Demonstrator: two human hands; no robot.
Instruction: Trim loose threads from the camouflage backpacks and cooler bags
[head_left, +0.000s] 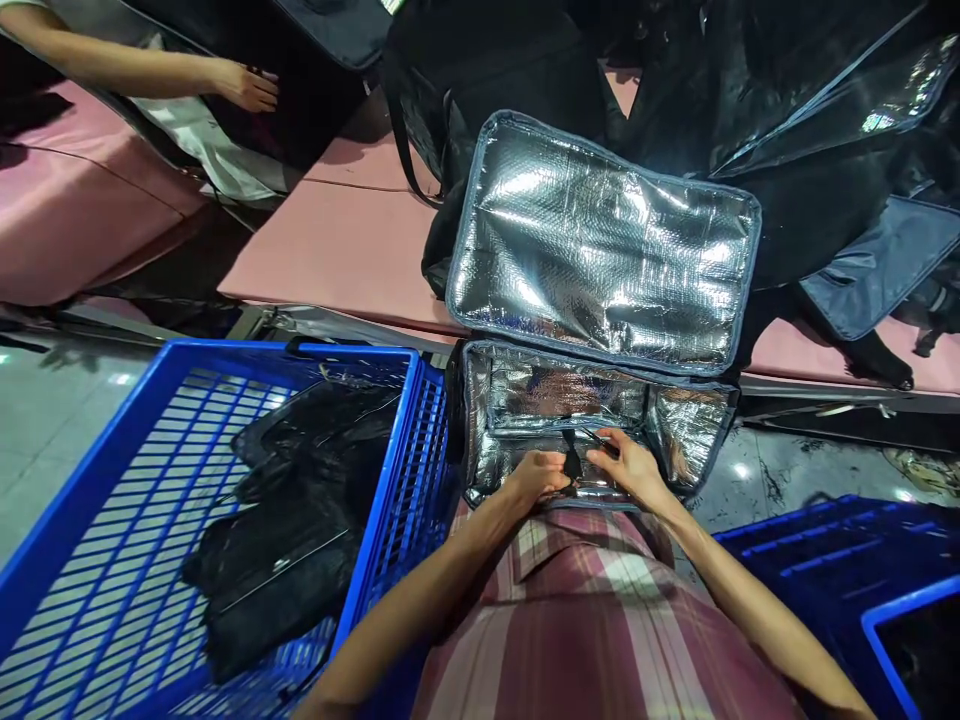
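An open cooler bag (697, 430) with silver foil lining rests against my lap, its lid (600, 250) flipped back onto the pink table. Both hands reach inside the bag at its near wall. My left hand (534, 474) is closed with its fingers pinched on a small black strap (572, 458) in the bag. My right hand (628, 464) is closed too, pinching a thin dark piece beside that strap. What the strap joins to is hidden by my fingers.
A blue plastic crate (112, 440) with black folded bags stands at my left. Another blue crate (862, 570) sits at the right. Black bags (825, 120) are piled on the pink table (352, 240). Another person's hand (244, 85) rests on a bag at top left.
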